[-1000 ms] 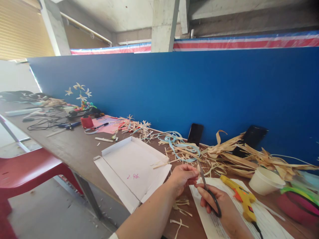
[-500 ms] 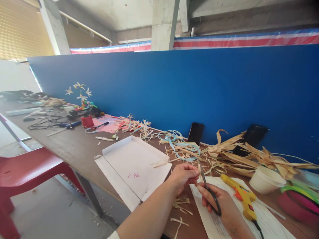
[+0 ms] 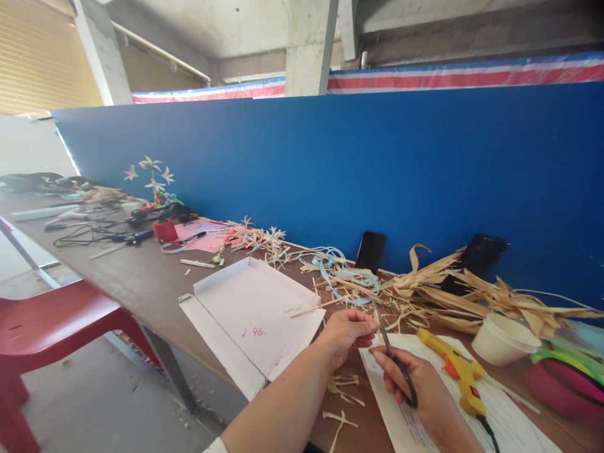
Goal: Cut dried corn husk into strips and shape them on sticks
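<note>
Best gap is over the low white cardboard tray [image 3: 255,302], lower center, with just a thin stick [image 3: 306,311] poking over its right edge. Lower right's a pain: the yellow glue gun [image 3: 467,374] sits right beside the right hand [image 3: 425,390], then a white cup [image 3: 500,343]. Dried husks [image 3: 425,280] clutter the strip above, and the blue partition [image 3: 306,163] blocks everything beyond.

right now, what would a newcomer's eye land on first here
Probably the blue partition spanning the view behind the table. Next, the yellow hot glue gun lying on printed paper at lower right. Just left of it, the right-hand grip holds dark-handled scissors beside the left-hand grip, pinching a small pale piece.
</note>
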`<state>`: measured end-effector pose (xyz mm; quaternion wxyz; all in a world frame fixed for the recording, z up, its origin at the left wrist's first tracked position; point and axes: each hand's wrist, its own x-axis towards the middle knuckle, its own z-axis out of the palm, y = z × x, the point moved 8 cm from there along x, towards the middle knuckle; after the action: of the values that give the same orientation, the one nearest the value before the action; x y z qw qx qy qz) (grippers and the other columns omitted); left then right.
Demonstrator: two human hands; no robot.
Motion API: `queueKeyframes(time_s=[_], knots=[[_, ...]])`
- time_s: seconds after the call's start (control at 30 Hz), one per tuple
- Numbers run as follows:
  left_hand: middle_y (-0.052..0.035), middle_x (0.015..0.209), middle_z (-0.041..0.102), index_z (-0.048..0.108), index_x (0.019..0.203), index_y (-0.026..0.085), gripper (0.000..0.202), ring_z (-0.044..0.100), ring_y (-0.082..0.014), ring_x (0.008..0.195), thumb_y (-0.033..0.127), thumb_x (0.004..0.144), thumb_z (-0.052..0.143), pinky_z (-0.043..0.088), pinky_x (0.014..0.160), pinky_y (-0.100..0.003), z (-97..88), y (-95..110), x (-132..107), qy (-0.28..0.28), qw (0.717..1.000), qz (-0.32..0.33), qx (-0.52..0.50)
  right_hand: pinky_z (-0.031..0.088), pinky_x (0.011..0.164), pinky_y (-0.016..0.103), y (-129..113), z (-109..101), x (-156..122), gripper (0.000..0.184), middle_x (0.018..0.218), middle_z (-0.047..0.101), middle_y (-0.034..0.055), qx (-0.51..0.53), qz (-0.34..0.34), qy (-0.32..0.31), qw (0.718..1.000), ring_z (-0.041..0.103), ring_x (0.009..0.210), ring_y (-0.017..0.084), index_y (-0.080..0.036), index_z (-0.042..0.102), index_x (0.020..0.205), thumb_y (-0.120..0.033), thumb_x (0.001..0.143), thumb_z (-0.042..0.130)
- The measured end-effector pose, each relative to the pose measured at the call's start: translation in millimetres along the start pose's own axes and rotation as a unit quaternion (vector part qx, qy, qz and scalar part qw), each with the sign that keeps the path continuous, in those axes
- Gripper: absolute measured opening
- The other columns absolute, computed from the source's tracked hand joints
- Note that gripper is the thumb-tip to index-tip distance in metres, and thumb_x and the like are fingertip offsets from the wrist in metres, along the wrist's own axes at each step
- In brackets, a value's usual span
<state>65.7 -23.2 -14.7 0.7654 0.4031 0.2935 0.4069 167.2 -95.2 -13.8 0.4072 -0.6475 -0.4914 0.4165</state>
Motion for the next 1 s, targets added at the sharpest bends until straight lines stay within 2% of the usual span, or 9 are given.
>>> queueKeyframes(time_s=[0.3, 0.53, 0.67, 0.87, 1.0], knots=[[-0.0013, 0.065, 0.058, 0.061, 0.071, 0.011, 0.040, 0.052, -0.0082, 0.057, 0.037, 0.048, 0.081, 0.042, 0.059, -0.023, -0.3, -0.9, 0.2, 0.003, 1.000, 0.002, 0.011, 0.029, 0.044, 0.025, 4.0, 1.4, 2.4, 0.047, 0.047, 0.055, -0.0021, -0.014, -0.013, -0.018, 1.000, 0.042, 0.041, 0.009, -0.013, 0.064, 0.096, -0.053, 0.074, 0.058], [0.0001, 0.063, 0.056, 0.061, 0.071, 0.011, 0.042, 0.048, -0.0071, 0.053, 0.040, 0.047, 0.080, 0.040, 0.058, -0.023, -3.0, 5.9, 0.6, 0.040, 0.998, 0.029, 0.049, 0.031, 0.050, 0.026, 1.2, 1.1, 0.8, 0.047, 0.057, 0.060, -0.0004, 0.010, -0.022, -0.026, 0.999, 0.047, 0.049, 0.012, -0.012, 0.062, 0.102, -0.052, 0.078, 0.056], [-0.0003, 0.064, 0.057, 0.061, 0.073, 0.012, 0.042, 0.048, -0.0069, 0.053, 0.039, 0.047, 0.079, 0.040, 0.058, -0.023, -1.6, 8.3, -0.8, 0.040, 0.997, 0.029, 0.059, 0.030, 0.050, 0.026, 1.0, 2.1, 0.5, 0.045, 0.057, 0.060, -0.0011, 0.011, -0.020, -0.033, 0.999, 0.046, 0.048, 0.011, -0.014, 0.063, 0.100, -0.052, 0.079, 0.055], [-0.0006, 0.064, 0.057, 0.062, 0.073, 0.012, 0.041, 0.048, -0.0072, 0.054, 0.039, 0.048, 0.079, 0.040, 0.059, -0.024, -2.4, 8.1, -0.2, 0.046, 0.996, 0.031, 0.072, 0.028, 0.046, 0.025, -1.7, 1.3, -1.3, 0.039, 0.052, 0.057, -0.0018, 0.005, -0.012, -0.026, 1.000, 0.043, 0.043, 0.010, -0.015, 0.066, 0.083, -0.053, 0.075, 0.058], [-0.0011, 0.064, 0.058, 0.062, 0.074, 0.012, 0.041, 0.048, -0.0075, 0.055, 0.039, 0.048, 0.079, 0.040, 0.059, -0.024, -3.9, 7.0, 1.1, 0.050, 0.995, 0.033, 0.077, 0.029, 0.045, 0.025, -1.5, 0.3, -1.1, 0.040, 0.050, 0.057, -0.0024, -0.002, -0.013, -0.023, 1.000, 0.043, 0.042, 0.009, -0.016, 0.066, 0.087, -0.053, 0.074, 0.059]])
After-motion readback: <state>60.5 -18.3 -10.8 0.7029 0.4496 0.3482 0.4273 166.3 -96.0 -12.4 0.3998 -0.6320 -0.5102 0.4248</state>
